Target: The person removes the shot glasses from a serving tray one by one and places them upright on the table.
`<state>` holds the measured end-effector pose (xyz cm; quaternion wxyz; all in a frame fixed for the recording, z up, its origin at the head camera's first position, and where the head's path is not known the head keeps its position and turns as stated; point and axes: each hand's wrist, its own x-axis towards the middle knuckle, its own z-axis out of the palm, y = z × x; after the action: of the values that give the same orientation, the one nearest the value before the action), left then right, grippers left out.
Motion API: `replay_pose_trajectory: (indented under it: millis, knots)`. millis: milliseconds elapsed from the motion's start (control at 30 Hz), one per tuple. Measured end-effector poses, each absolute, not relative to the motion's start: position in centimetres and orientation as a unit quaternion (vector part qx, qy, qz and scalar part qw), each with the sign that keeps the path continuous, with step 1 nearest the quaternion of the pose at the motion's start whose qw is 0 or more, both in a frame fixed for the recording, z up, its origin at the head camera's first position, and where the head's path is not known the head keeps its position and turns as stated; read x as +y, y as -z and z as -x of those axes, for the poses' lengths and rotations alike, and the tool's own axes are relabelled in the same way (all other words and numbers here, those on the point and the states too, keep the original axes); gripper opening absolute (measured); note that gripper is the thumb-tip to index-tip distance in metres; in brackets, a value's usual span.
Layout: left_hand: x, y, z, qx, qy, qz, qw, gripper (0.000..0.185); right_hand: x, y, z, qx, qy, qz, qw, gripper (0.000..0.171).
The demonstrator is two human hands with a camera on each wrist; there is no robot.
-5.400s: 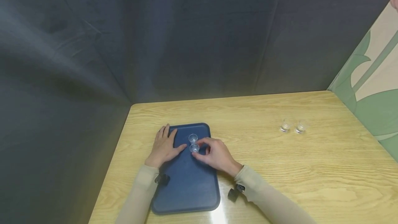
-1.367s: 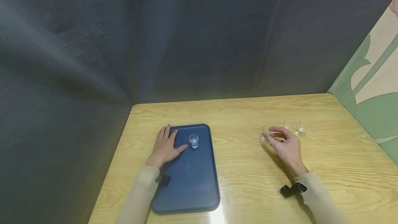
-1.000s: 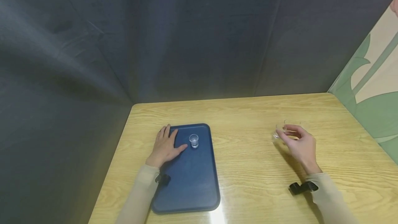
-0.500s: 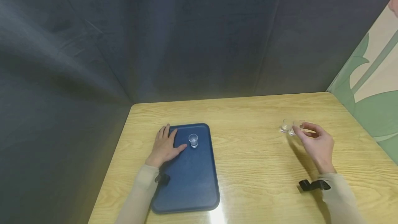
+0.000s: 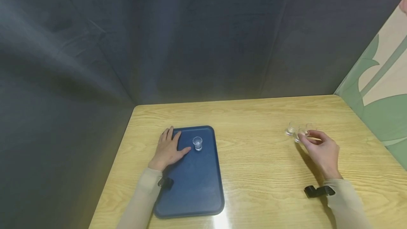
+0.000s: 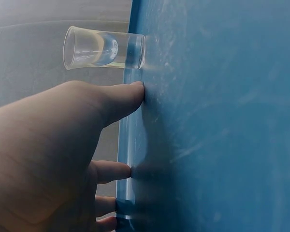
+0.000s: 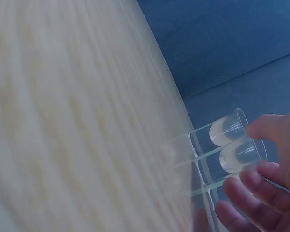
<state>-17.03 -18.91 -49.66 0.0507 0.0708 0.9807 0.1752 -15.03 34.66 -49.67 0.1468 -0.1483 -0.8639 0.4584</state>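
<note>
Left hand [image 6: 53, 150] flat on blue tray [image 6: 217, 125], thumb tip near small clear glass [image 6: 104, 48]

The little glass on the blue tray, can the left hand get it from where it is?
Probably yes. The left hand rests flat on the tray, its thumb tip just beside the glass, nothing between them.

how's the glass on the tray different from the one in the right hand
The glass on the tray stands alone on the blue tray; the held glass is over the bare wooden table, close beside two other small glasses.
The tray glass is untouched, the left hand lying flat beside it; the other is pinched in the right hand.
Both are small, clear and upright.
</note>
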Motion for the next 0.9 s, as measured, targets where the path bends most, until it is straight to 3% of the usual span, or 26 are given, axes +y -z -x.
replay_pose_trajectory:
  millis: [367, 667, 900]
  knots:
    - [-18.9, 49.7, 17.0, 0.981, -0.176, -0.072, 0.047, 0.088, 34.4, 49.1, 15.1, -0.861, -0.467, 0.132, 0.152, 0.058]
    - [-19.0, 50.0, 17.0, 0.981, -0.175, -0.072, 0.042, 0.088, 32.0, 46.9, 15.3, -0.870, -0.423, 0.114, 0.226, 0.040]
    - [-19.1, 50.0, 17.0, 0.981, -0.177, -0.071, 0.043, 0.088, 28.4, 45.4, 15.9, -0.854, -0.445, 0.013, 0.271, 0.025]
